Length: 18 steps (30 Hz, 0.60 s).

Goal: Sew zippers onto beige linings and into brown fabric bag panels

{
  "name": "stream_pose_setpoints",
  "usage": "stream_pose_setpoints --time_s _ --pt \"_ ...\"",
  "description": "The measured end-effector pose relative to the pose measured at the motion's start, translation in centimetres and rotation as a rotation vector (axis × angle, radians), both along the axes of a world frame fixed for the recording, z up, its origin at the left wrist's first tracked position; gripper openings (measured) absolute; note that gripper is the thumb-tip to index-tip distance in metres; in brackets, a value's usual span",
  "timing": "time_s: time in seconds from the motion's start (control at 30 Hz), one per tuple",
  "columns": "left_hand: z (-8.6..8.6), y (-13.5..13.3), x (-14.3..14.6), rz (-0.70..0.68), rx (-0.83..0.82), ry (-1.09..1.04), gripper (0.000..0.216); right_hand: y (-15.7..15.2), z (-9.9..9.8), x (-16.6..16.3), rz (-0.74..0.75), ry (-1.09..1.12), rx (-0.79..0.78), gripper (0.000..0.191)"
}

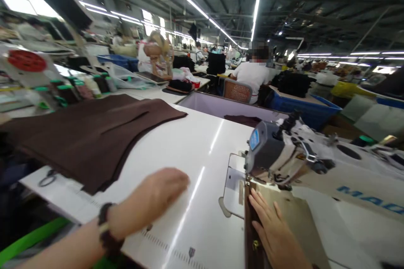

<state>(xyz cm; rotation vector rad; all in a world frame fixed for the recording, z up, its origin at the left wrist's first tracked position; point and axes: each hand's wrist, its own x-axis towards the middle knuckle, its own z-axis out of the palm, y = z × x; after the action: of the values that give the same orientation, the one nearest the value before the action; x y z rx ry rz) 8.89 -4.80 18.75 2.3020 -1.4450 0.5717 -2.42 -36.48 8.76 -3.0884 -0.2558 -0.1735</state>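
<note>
Brown strip [249, 229]: lay at the sewing machine [315, 172], sewn extent unclear. Right hand [276, 229]: rested flat on it, unclenched. Left hand [154, 199]: hovered empty over the worktop [179, 143]. Brown panels [82, 134]: lay apart, leftward.

1 brown chair [237, 91] near a blue bin [315, 114].

My left hand [151, 201] is blurred, its fingers [179, 179] running together, and I cannot tell whether it touches the worktop [176, 147]. My right hand [277, 231] is cut off near the wrist by the bottom edge, as is the brown strip [250, 235] beside it. The strip's far end is hidden under the sewing machine [268, 147], whose lettering [369, 199] runs off at the right. People farther back [198, 53] are too small to make out.
</note>
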Motion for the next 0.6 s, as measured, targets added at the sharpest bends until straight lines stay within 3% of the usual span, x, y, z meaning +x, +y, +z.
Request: stream_pose_setpoints --time_s 0.03,0.07,0.13,0.2,0.3,0.43,0.6 --pt "1.2 2.6 2.0 0.31 0.036 -0.048 0.032 -0.5 -0.7 0.1 0.029 -0.022 -0.026 0.05" --pt "2.2 5.1 3.8 0.524 0.121 -0.111 0.035 -0.9 -1.2 0.2 0.051 -0.041 -0.049 0.05" --pt "3.0 9.6 6.7 0.712 0.14 -0.145 0.048 -1.5 -2.0 0.2 0.074 -0.075 -0.087 0.049" --pt "2.4 12.7 8.7 0.797 0.199 -0.114 0.055 -1.9 -2.3 0.3 0.083 -0.101 -0.123 0.049" --pt "0.8 14.5 10.5 0.873 0.284 -0.01 0.056 -2.2 -2.5 0.4 0.103 -0.138 -0.175 0.049" --pt "0.2 14.1 11.6 0.973 0.378 0.135 0.049 -2.2 -2.4 0.5 0.124 -0.166 -0.212 0.048" --pt "1.0 13.5 11.5 0.96 0.4 0.22 0.046 -2.0 -2.0 0.4 0.15 -0.19 -0.266 0.048"
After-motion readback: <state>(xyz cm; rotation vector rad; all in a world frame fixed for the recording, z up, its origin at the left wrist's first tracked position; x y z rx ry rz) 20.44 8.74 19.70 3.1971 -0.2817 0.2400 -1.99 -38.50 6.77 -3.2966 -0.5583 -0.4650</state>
